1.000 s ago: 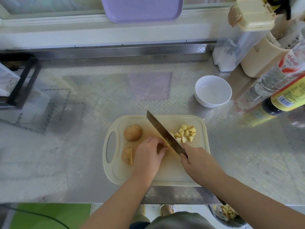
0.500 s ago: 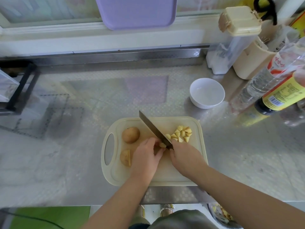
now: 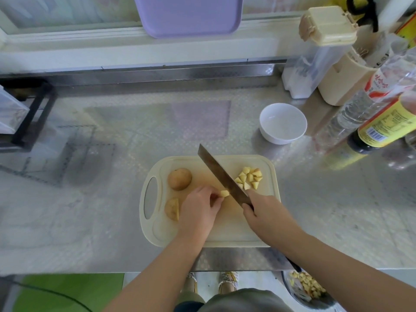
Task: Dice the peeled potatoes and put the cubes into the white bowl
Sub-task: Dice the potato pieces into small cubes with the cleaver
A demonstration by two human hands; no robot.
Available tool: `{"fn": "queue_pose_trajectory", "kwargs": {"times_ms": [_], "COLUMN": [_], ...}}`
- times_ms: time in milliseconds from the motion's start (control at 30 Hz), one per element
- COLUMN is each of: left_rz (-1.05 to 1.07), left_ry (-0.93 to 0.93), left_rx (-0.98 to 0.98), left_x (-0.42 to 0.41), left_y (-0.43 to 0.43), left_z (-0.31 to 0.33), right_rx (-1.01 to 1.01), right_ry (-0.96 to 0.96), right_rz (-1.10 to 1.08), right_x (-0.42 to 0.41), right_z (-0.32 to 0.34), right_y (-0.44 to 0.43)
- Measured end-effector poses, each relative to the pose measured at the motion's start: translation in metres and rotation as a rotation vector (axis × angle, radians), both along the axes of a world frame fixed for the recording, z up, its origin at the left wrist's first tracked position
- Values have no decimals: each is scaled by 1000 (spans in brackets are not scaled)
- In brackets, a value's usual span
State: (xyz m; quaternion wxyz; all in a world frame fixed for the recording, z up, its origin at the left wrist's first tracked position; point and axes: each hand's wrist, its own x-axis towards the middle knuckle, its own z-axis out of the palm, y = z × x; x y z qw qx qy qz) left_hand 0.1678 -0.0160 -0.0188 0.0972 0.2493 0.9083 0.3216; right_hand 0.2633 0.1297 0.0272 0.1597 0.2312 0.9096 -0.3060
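Note:
A cream cutting board (image 3: 225, 235) lies near the counter's front edge. On its left sit a whole potato (image 3: 179, 178) and a half potato (image 3: 172, 208). My left hand (image 3: 199, 210) holds a small potato piece (image 3: 224, 193) down with curled fingers. My right hand (image 3: 266, 213) grips the handle of a knife (image 3: 221, 176), whose blade slants across the board right beside that piece. A pile of several potato cubes (image 3: 249, 177) lies right of the blade. The white bowl (image 3: 283, 123) stands behind the board on the right, nothing visible in it.
Bottles (image 3: 380, 124), a beige holder (image 3: 342, 79) and a clear lidded container (image 3: 315, 52) crowd the back right. A black rack (image 3: 29, 115) stands at the far left. A purple tray (image 3: 189, 14) leans on the window ledge. Below the counter edge, a dish of scraps (image 3: 306, 287).
The knife came down on the potato piece and has lifted again. One cut piece now shows beside the blade at my left fingertips. The view shifted slightly.

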Motion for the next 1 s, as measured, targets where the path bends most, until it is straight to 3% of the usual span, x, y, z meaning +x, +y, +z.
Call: {"fn": "queue_pose_trajectory", "kwargs": {"times_ms": [633, 1000], "left_rz": [-17, -89], "left_ry": [-6, 20], "left_rx": [-28, -78], "left_x": [-1, -4], "left_y": [2, 11], "left_z": [-2, -1], "right_rx": [96, 35], "right_ry": [-84, -22], "right_rz": [87, -58], "right_x": [-14, -9], "right_z": [-16, -10], "right_y": [-9, -2]}}
